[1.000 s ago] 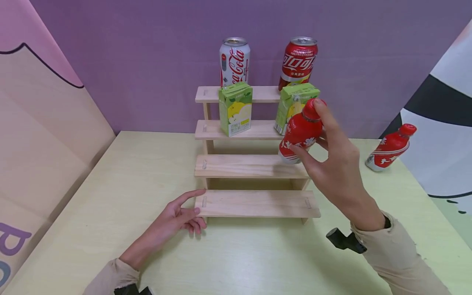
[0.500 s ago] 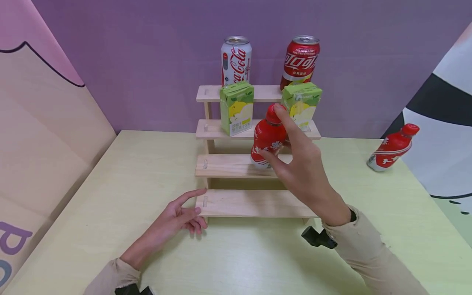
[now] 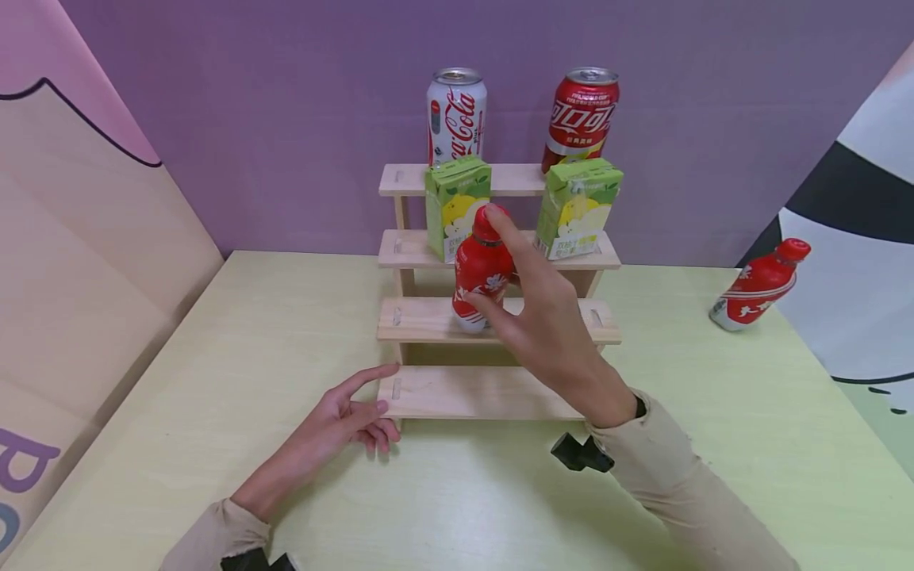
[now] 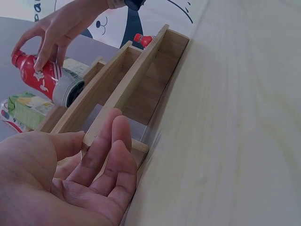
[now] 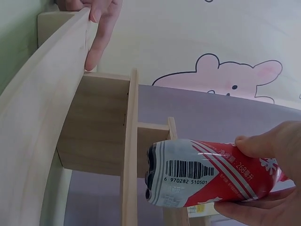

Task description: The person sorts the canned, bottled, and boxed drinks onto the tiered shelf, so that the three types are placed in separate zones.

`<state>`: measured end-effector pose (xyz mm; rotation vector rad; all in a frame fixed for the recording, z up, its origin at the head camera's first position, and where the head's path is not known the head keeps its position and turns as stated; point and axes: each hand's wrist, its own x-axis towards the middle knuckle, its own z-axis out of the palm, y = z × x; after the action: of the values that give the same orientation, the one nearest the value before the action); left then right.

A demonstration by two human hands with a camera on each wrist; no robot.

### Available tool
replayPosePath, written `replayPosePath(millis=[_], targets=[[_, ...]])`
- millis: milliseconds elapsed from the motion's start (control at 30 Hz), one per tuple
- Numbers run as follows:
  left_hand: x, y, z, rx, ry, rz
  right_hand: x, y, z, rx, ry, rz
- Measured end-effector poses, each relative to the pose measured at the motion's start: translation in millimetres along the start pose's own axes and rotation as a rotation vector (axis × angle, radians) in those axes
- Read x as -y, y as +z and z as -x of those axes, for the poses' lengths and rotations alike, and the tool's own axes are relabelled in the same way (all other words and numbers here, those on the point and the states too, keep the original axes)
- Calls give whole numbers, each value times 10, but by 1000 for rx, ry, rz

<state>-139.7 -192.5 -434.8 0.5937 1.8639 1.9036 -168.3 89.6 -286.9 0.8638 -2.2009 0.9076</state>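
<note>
My right hand [image 3: 546, 317] grips a small red drink bottle [image 3: 481, 266] with a red cap, a fingertip up by the cap and the thumb on its side. The bottle is held close over the left half of the second-lowest step of a wooden tiered display rack [image 3: 457, 392]. Its pale base with a barcode [image 5: 188, 172] shows in the right wrist view. At the left end of the lowest step, my left hand [image 3: 350, 412] holds the board's edge between thumb and index finger; the other fingers [image 4: 117, 174] curl loosely beside it.
A white cola can [image 3: 457, 119] and a red cola can [image 3: 581, 119] stand on the top step. Green juice cartons stand below them, one at left [image 3: 446, 210], one at right [image 3: 578, 210]. Another red bottle [image 3: 754, 285] stands on the table at right, before a fabric backdrop [image 3: 321, 143].
My right hand has carried the bottle leftward and slightly down, from the rack's right side to left of its middle. My left hand has stayed at the lowest step.
</note>
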Motion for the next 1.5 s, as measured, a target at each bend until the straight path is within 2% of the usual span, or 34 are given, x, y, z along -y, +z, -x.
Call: replayPosePath(millis=[367, 600, 933, 1233, 1500], targets=[[-6, 3, -18, 3, -3, 14, 13, 168, -66, 17, -4, -5], [-27, 13, -30, 9, -4, 13, -6, 195, -97, 17, 24, 34], [-23, 9, -13, 9, -5, 11, -85, 241, -87, 44, 11, 71], [-4, 5, 4, 11, -3, -1, -98, 187, -19, 47, -16, 134], [-5, 9, 4, 4, -6, -4, -92, 55, 59, 24, -54, 202]])
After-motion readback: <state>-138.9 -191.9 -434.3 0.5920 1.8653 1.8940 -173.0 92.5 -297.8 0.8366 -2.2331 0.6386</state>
